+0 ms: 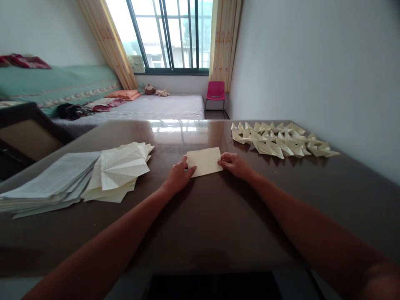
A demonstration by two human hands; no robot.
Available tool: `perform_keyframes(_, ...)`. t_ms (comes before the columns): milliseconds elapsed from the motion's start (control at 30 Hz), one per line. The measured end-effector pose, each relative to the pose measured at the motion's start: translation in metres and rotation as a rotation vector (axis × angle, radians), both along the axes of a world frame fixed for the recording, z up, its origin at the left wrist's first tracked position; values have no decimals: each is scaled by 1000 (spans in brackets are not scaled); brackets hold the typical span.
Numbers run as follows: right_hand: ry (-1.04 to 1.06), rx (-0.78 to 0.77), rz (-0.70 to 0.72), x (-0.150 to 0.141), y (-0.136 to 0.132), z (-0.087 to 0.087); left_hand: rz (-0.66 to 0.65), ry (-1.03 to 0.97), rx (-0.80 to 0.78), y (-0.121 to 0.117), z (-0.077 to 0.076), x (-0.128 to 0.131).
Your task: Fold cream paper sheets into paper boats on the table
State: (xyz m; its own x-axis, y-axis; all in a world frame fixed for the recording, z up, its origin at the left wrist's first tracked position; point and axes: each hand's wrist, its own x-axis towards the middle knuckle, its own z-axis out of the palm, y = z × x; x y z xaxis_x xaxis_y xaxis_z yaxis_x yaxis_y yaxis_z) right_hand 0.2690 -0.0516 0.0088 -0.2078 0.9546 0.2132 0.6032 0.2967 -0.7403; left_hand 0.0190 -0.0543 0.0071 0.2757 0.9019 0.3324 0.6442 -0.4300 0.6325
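Observation:
Between my two hands is a folded sheet of paper (pixel 204 161), cream-coloured, with faint lines on it, tilted slightly above the brown table (pixel 203 225). My left hand (pixel 180 171) pinches its left edge, thumb on the near face. At the right edge my right hand (pixel 233 163) grips it between thumb and fingers. To the left lie creased cream sheets (pixel 121 166), fanned over one another, beside a stack of printed paper (pixel 51 175). Several folded paper boats (pixel 270 146) stand in rows at the table's far right.
A white wall (pixel 328 75) runs along the table's right side. Beyond the far edge are a bed (pixel 175 106) and a pink chair (pixel 216 91) under the window. A dark wooden chair (pixel 28 133) stands at the left.

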Motion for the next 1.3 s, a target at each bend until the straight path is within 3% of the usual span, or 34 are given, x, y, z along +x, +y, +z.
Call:
perform_keyframes(133,-229,45,-203,-16,-2,0,38,29,140,2,-3,-1)
perform_keyframes(233,-362,71,-223,-21,-5,-1,11,222,303,-6,1,-1)
perform_keyframes(300,-437,90,-192,-21,-6,-2,-79,352,352,-13,4,2)
perform_keyframes(400,-494,99,-162,-20,-6,-1,-280,445,311,-21,5,9)
perform_keyframes(467,-519,126,-172,-21,-9,1,-337,479,289,-23,3,12)
perform_keyframes(567,-593,265,-110,-27,-18,7,-334,509,306,-24,1,11)
perform_keyframes(633,-655,339,60,-33,-27,10,-345,495,319,-23,0,9)
perform_keyframes(700,-699,314,253,-40,-38,9,-348,483,329,-21,0,6)
perform_keyframes(767,-740,245,324,-43,-47,9,-326,495,329,-19,1,4)
perform_keyframes(867,-808,151,287,-42,-54,12,-289,544,329,-17,2,4)
perform_keyframes(967,-881,129,165,-35,-54,20,-264,595,359,-16,4,5)
perform_keyframes(1067,-896,180,83,-28,-49,26,-257,661,395,-18,6,7)
perform_keyframes(1300,-703,339,95,-11,-28,20,-204,744,429,-19,9,2)
